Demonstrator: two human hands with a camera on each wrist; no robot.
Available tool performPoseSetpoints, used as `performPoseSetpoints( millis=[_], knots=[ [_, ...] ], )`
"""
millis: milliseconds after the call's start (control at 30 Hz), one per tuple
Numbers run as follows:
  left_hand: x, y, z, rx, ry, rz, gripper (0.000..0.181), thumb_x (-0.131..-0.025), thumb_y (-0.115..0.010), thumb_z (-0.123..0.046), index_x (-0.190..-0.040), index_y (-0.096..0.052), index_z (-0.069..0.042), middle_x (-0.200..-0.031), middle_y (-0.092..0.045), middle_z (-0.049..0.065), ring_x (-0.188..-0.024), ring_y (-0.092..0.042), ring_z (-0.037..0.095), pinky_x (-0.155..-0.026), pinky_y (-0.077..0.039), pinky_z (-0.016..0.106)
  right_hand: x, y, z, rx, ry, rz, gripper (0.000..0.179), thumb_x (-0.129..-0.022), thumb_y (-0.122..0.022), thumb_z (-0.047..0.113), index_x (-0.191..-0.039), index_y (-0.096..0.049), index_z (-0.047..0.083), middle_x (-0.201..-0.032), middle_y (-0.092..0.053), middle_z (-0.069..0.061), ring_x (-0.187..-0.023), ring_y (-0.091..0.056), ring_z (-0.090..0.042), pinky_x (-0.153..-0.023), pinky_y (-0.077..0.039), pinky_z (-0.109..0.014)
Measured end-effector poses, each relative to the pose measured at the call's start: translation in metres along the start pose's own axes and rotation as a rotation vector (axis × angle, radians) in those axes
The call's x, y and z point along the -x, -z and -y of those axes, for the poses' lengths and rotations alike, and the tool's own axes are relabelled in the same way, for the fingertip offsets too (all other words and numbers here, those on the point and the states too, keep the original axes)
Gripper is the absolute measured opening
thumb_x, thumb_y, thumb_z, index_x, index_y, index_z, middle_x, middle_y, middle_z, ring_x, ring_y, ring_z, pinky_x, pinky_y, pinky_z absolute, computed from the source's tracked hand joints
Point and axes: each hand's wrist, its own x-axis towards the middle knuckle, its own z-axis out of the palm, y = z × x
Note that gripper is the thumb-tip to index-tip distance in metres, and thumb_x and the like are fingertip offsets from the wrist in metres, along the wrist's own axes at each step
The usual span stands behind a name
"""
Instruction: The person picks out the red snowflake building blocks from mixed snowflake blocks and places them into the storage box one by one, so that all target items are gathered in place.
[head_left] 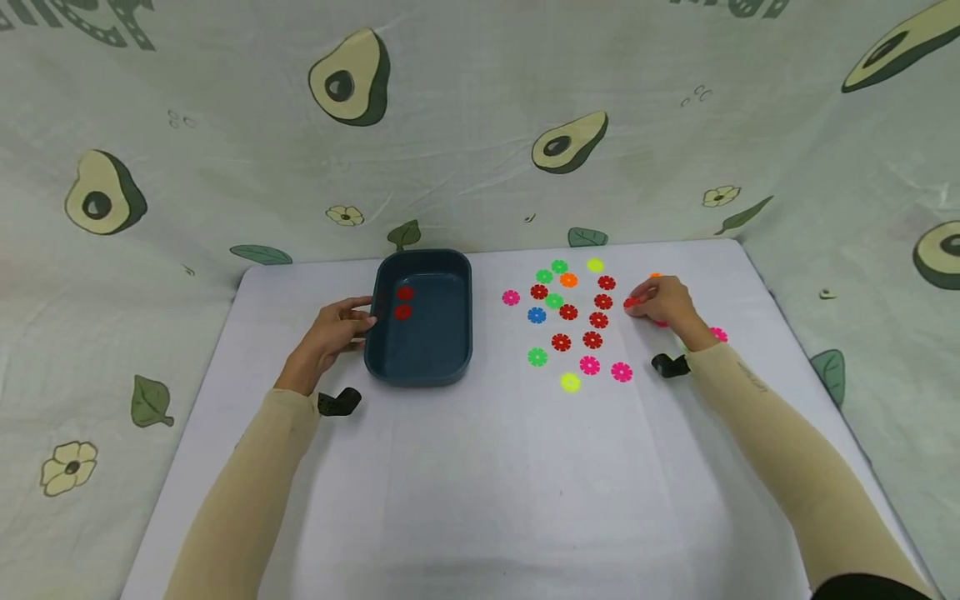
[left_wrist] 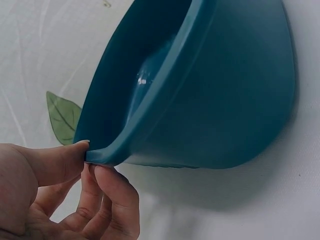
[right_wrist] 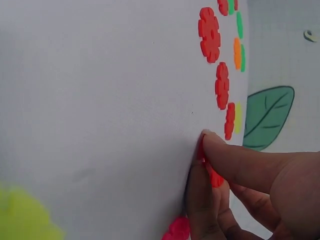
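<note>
Snugly between fingertips (right_wrist: pixel 214 145) of right hand (head_left: pixel 666 302), red disc (head_left: pixel 632 302)

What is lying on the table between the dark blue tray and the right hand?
In the head view, small notched discs lie scattered between the tray and the right hand: red, green, pink, orange, yellow, and a single blue disc.

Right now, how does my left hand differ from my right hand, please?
Your left hand pinches the rim of a dark blue tray; your right hand pinches a small red disc. The left hand is at the tray's left side; the right hand is apart from the tray, to its right. Both have beige sleeves.
</note>
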Motion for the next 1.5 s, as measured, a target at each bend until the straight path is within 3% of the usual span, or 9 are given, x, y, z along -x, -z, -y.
performPoseSetpoints(
  millis=[300, 500, 667, 1100, 1200, 1400, 1500],
  knots=[
    [-0.001, 0.001, 0.004, 0.009, -0.009, 0.005, 0.059, -0.109, -0.060, -0.013, -0.165, -0.038, -0.012, -0.129, -0.052, 0.008, -0.100, -0.060, 0.014, -0.080, -0.054, 0.023, 0.012, 0.002, -0.003, -0.072, 0.018, 0.086, 0.034, -0.100, -0.073, 0.010, -0.129, -0.067, -0.006, -0.119, -0.060, -0.027, -0.103, -0.055, -0.038, -0.085, -0.048, -0.038],
    [-0.001, 0.000, 0.003, 0.003, -0.010, 0.002, 0.059, -0.109, -0.059, -0.013, -0.165, -0.038, -0.013, -0.130, -0.052, 0.009, -0.101, -0.060, 0.014, -0.080, -0.054, 0.023, 0.024, -0.001, 0.000, -0.138, 0.050, 0.113, 0.033, -0.102, -0.070, 0.009, -0.131, -0.066, -0.006, -0.120, -0.062, -0.025, -0.102, -0.058, -0.033, -0.077, -0.050, -0.024],
    [0.001, -0.001, 0.003, -0.006, -0.009, -0.006, 0.058, -0.110, -0.059, -0.013, -0.165, -0.039, -0.013, -0.130, -0.053, 0.010, -0.101, -0.060, 0.015, -0.080, -0.054, 0.024, 0.037, -0.006, 0.012, -0.191, 0.076, 0.135, 0.033, -0.103, -0.068, 0.006, -0.133, -0.065, -0.007, -0.120, -0.063, -0.024, -0.099, -0.064, -0.029, -0.074, -0.053, -0.016],
    [0.002, -0.001, 0.003, -0.009, -0.008, -0.011, 0.058, -0.110, -0.059, -0.013, -0.164, -0.039, -0.013, -0.132, -0.052, 0.012, -0.102, -0.060, 0.018, -0.080, -0.054, 0.024, 0.059, -0.018, 0.048, -0.285, 0.144, 0.179, 0.036, -0.102, -0.068, 0.005, -0.136, -0.063, -0.007, -0.125, -0.061, -0.025, -0.113, -0.062, -0.035, -0.077, -0.053, -0.013],
    [0.002, 0.000, 0.003, -0.008, -0.006, -0.013, 0.058, -0.110, -0.059, -0.013, -0.164, -0.040, -0.014, -0.131, -0.052, 0.011, -0.102, -0.061, 0.018, -0.080, -0.054, 0.024, 0.061, -0.023, 0.057, -0.313, 0.155, 0.197, 0.037, -0.102, -0.069, 0.005, -0.136, -0.063, -0.007, -0.123, -0.060, -0.023, -0.108, -0.064, -0.032, -0.078, -0.054, -0.014],
    [0.001, 0.000, 0.002, -0.005, -0.012, -0.010, 0.058, -0.110, -0.059, -0.013, -0.164, -0.040, -0.013, -0.133, -0.051, 0.013, -0.103, -0.061, 0.018, -0.079, -0.055, 0.024, 0.062, -0.031, 0.069, -0.264, 0.209, 0.197, 0.035, -0.101, -0.072, 0.008, -0.134, -0.065, -0.004, -0.123, -0.064, -0.022, -0.107, -0.063, -0.030, -0.087, -0.059, -0.033],
    [0.001, 0.000, 0.003, -0.007, -0.015, -0.011, 0.057, -0.110, -0.059, -0.013, -0.164, -0.040, -0.012, -0.134, -0.051, 0.013, -0.102, -0.061, 0.018, -0.079, -0.055, 0.024, 0.062, -0.036, 0.075, -0.269, 0.237, 0.204, 0.032, -0.101, -0.072, 0.006, -0.131, -0.066, -0.004, -0.121, -0.064, -0.022, -0.106, -0.065, -0.032, -0.088, -0.060, -0.035]
  ],
)
